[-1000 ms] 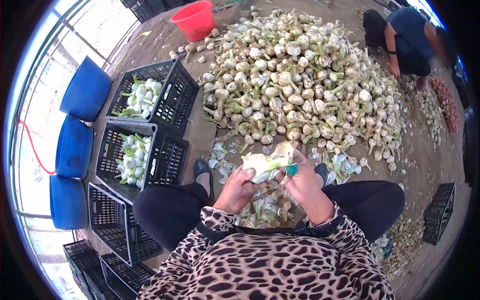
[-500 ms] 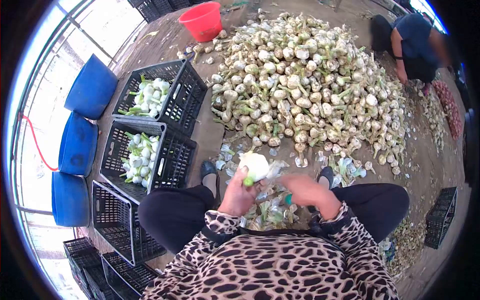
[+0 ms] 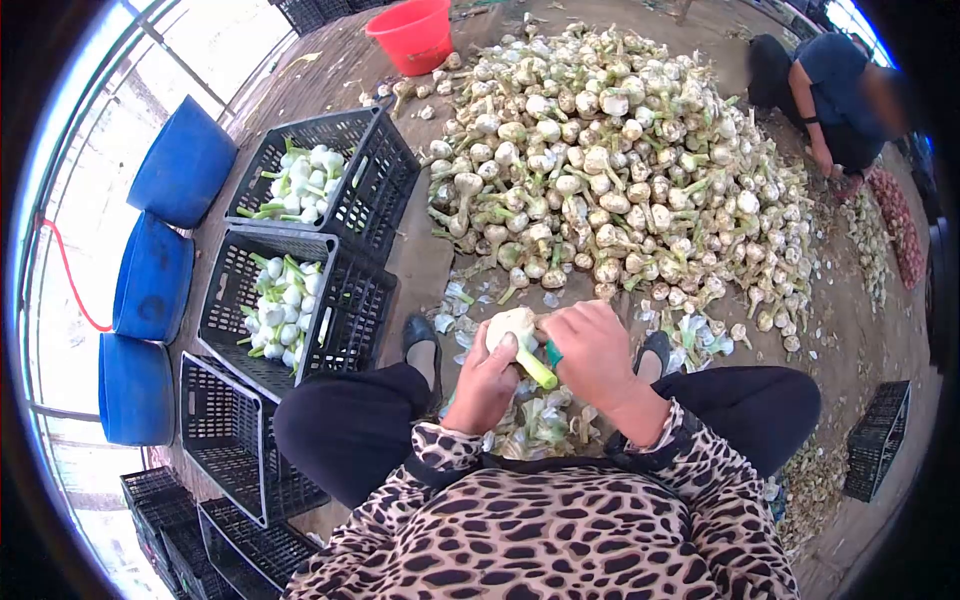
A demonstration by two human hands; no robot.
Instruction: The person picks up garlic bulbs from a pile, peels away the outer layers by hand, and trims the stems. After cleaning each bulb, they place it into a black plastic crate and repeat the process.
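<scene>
A white garlic bulb [image 3: 511, 326] with a green stem pointing down and to the right is held in front of my lap. My left hand [image 3: 484, 385] grips it from the left, thumb on the bulb. My right hand [image 3: 597, 358] is closed at the bulb's right side, around a small tool whose green part [image 3: 553, 352] shows between the fingers; the rest is hidden. Peeled skins [image 3: 540, 425] lie on the ground below my hands. Beyond them rises a large heap of unpeeled garlic [image 3: 620, 190].
At the left, two black crates [image 3: 345, 215] [image 3: 222, 310] hold cleaned garlic, near blue tubs [image 3: 153, 275] and more black crates [image 3: 220, 420]. A red bucket [image 3: 415, 40] stands behind. Another person [image 3: 835, 85] crouches at the upper right, by red net sacks [image 3: 893, 225].
My right hand has moved up and left to the bulb. The bulb has turned, so its green stem now points down and right. The view has shifted slightly.
</scene>
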